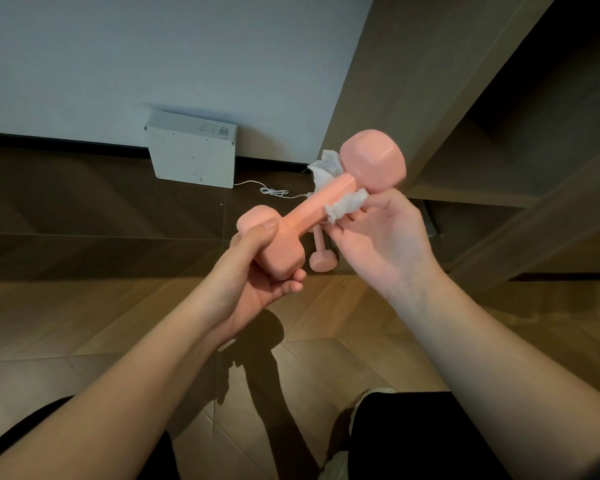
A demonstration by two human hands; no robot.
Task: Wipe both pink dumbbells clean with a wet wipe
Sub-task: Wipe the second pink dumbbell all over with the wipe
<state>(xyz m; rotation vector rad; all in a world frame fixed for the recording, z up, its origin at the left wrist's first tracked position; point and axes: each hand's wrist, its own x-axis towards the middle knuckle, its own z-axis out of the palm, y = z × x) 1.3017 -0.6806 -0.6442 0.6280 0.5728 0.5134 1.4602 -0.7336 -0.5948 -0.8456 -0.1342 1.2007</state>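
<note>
Left hand (255,282) is gripping the dumbbell (305,213) by its near head: thumb lying over the top, fingers curling underneath. The dumbbell is being held in the air over the floor (84,306), just right of frame centre, with its axis running 7 o'clock to 1 o'clock and the far head sitting at the 1 o'clock end.

Right hand (378,237) is coming in from 4 o'clock, palm facing the camera. Its fingers are wrapping round the handle just below the far head and pressing the wipe (347,204) against it. The wipe is bunching round the handle, with white folds sticking out on both sides, at 10 o'clock and at 4 o'clock of the bar.

The second dumbbell (321,259) is lying on the floor beyond the hands, showing in the gap between them at 5 o'clock of the held handle. One head and a short stretch of bar are showing; the rest is hiding behind the held one.

A white box (191,154) is standing against the wall (153,46) at 10 o'clock of the hands. A white cable (274,192) is trailing from its lower right corner toward 3 o'clock, passing behind the dumbbell.

A wooden shelf (499,161) is filling the 2 o'clock side. Black trousers (413,438) are showing at 5 o'clock and 7 o'clock of the frame.
</note>
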